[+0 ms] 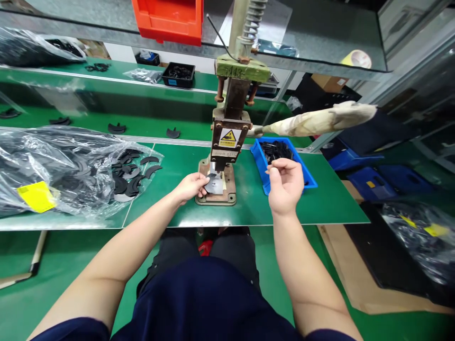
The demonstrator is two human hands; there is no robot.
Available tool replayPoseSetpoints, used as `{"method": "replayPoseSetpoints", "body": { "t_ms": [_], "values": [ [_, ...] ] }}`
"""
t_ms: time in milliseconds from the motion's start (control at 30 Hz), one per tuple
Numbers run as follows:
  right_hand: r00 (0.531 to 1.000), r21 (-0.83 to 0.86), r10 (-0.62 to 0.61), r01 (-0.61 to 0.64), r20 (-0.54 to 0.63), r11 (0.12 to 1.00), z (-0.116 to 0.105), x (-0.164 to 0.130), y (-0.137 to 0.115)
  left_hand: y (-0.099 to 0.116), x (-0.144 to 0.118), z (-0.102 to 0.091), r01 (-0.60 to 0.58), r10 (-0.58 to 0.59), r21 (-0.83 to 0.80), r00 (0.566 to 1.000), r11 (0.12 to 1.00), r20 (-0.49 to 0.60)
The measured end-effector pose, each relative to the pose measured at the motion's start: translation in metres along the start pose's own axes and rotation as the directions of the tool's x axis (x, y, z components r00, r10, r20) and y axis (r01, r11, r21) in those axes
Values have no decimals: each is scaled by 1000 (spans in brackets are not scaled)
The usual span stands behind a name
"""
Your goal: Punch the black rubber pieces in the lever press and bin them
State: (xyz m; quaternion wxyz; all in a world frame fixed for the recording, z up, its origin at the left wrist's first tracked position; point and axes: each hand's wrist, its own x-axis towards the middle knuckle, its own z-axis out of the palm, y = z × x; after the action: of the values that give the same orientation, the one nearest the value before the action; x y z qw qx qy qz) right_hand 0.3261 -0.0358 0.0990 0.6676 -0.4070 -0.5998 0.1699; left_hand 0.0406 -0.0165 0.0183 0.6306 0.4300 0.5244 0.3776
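Observation:
My left hand (194,185) pinches a dark curved plate (213,184) at its edge, over the base (229,187) of a hand press (230,137). The plate lies beneath the press's narrow ram. My right hand (287,182) is raised in front of a blue bin (310,181) heaped with small black parts (277,150). Its thumb and fingers are closed together, and whatever they may hold is too small to make out. The press lever (320,121), wrapped in pale cloth, sticks out to the right above the bin.
A clear plastic bag (81,166) of dark curved plates lies open at the left. Several similar parts (116,128) lie spaced along the green strip behind. An orange bin (168,21) sits on the shelf above, and a small black tray (178,76) stands further back.

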Motion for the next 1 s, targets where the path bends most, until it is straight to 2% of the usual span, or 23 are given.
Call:
{"method": "replayPoseSetpoints", "body": {
  "t_ms": [133,267,367,533,1000],
  "values": [
    [997,8,81,-81,8,997,-6,-17,9,-1,-1,0,-55,53,86,998,995,22],
    [994,11,105,-105,13,994,-9,-26,15,8,9,1,-88,89,148,996,985,0],
    [993,8,117,-117,14,993,-12,-29,18,13,14,3,-79,83,161,996,984,-17],
    [990,4,140,-140,8,990,-18,-33,21,18,14,8,-85,80,166,996,982,34],
    [986,-3,164,-164,26,987,-22,-37,23,29,19,15,-6,9,147,1000,989,-23]
  ]
}}
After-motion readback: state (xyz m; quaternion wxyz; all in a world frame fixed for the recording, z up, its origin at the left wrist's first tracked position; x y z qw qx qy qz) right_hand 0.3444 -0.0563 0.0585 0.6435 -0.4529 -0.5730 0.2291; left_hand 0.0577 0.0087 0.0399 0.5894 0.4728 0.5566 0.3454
